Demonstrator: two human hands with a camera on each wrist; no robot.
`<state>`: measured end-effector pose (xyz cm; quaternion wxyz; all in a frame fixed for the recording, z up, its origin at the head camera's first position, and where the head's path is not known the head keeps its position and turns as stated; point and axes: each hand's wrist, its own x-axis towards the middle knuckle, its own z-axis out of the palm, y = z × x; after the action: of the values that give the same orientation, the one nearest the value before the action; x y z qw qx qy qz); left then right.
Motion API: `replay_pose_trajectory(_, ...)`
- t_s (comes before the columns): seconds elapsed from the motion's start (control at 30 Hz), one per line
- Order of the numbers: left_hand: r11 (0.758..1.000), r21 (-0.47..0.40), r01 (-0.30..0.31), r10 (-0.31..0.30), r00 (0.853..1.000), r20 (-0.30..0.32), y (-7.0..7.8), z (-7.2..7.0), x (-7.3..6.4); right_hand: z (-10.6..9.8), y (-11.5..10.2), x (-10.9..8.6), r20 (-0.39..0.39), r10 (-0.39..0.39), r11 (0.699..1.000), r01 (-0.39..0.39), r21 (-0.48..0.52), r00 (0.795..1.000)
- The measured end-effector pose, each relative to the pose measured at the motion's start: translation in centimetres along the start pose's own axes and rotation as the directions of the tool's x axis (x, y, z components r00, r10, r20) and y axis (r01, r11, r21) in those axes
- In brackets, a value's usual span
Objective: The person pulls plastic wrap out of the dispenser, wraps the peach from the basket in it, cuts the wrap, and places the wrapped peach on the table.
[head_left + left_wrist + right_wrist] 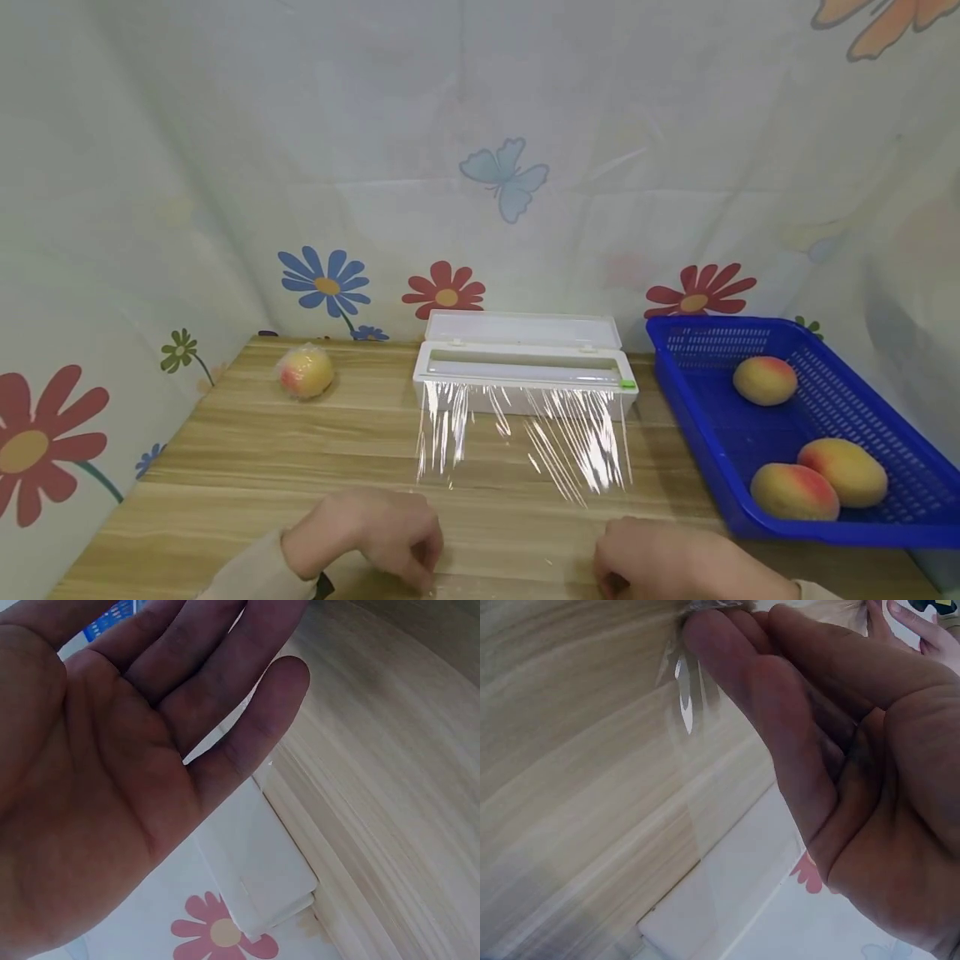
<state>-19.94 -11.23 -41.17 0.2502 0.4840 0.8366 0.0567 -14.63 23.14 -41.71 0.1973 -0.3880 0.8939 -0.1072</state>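
Observation:
A clear sheet of plastic wrap [592, 450] runs from a white wrap dispenser [422, 371] toward me, low over the wooden table. My left hand [393, 533] pinches the near left part of the sheet, thumb against index finger. On the right side, my right hand [663, 558] pinches it too; shiny film [684, 694] hangs by its fingertips in the right wrist view. In the left wrist view the outer fingers of the left hand [142, 750] stretch out loosely, and the fingertips at the pinch are cut off. The dispenser's lid [525, 329] stands raised, with the roll inside.
At the back left lies a film-wrapped mango [307, 372]. To the right, a blue plastic basket [708, 454] holds a mango [765, 381] near its back and two more near its front. A flowered curtain [375, 167] closes off the back and sides of the table [247, 450].

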Motion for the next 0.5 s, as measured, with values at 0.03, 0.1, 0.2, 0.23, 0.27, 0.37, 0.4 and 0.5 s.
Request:
replay_pose_trajectory(0.03,1.0,0.0,0.0,0.0,1.0,0.001,0.0,0.0,0.0,0.1,0.0,0.1,-0.003,0.009,1.0,-0.009,0.0,1.0)
replay_pose_trajectory(0.1,1.0,-0.002,0.002,-0.002,1.0,0.003,-0.1,0.1,0.1,0.3,0.0,0.3,-0.016,0.019,1.0,-0.019,-0.017,1.0)
replay_pose_trajectory(0.2,1.0,-0.017,0.018,-0.018,1.0,0.009,0.0,0.2,0.3,0.7,-0.1,0.5,-0.041,0.056,0.998,-0.057,-0.038,0.998)
replay_pose_trajectory(0.23,0.999,-0.018,0.029,-0.029,1.0,0.009,0.1,0.3,0.3,0.8,-0.2,0.5,-0.054,0.067,0.997,-0.07,-0.043,0.996)
replay_pose_trajectory(0.27,0.999,-0.019,0.041,-0.041,0.999,0.006,0.2,0.5,0.4,0.9,-0.3,0.4,-0.063,0.082,0.995,-0.085,-0.046,0.995)
replay_pose_trajectory(0.37,0.996,0.015,0.089,-0.089,0.996,-0.026,0.5,0.9,0.6,1.2,-0.4,0.4,-0.088,0.107,0.99,-0.115,-0.082,0.99)
replay_pose_trajectory(0.4,0.994,0.027,0.109,-0.108,0.993,-0.039,0.7,1.1,0.7,1.3,-0.4,0.4,-0.095,0.112,0.988,-0.121,-0.099,0.989)
replay_pose_trajectory(0.5,0.985,0.073,0.156,-0.15,0.985,-0.082,1.0,1.6,0.9,1.6,-0.3,0.6,-0.116,0.108,0.974,-0.129,-0.187,0.987)
